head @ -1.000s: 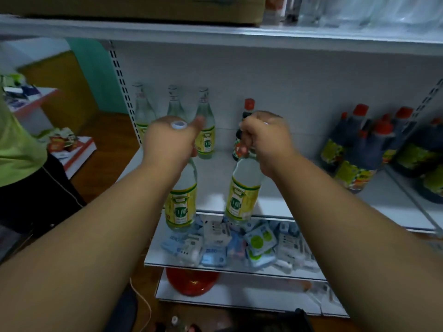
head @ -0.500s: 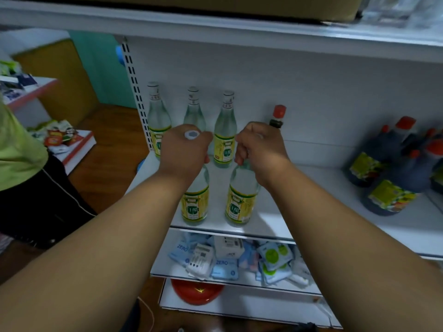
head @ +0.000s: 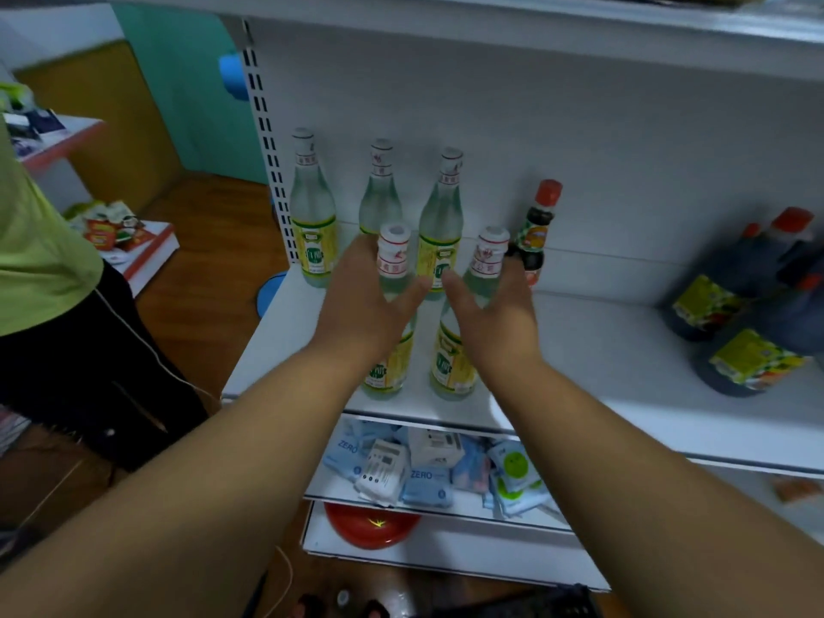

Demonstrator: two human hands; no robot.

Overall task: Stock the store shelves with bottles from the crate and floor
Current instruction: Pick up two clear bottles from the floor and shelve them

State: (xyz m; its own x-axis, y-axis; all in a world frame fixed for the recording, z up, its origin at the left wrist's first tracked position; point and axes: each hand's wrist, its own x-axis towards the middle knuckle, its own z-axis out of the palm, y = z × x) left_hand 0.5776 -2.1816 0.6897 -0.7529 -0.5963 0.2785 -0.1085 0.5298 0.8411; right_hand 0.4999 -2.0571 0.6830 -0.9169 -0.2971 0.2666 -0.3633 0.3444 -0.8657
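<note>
A white store shelf [head: 602,376] carries two clear bottles at its front edge, the left bottle [head: 392,260] and right bottle [head: 455,354] upright. Both hands, left hand [head: 363,301] and right hand [head: 499,314], are spread with fingers loose around the necks, gripping nothing. Three more bottles [head: 439,220] stand behind.

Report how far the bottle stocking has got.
Done: three clear bottles stand along the back of the shelf, and two front bottles stand upright before them. In hand: nothing; the left hand and right hand are open beside those two. Left: the shelf has bare room; at least one bottle top shows on the floor.
</note>
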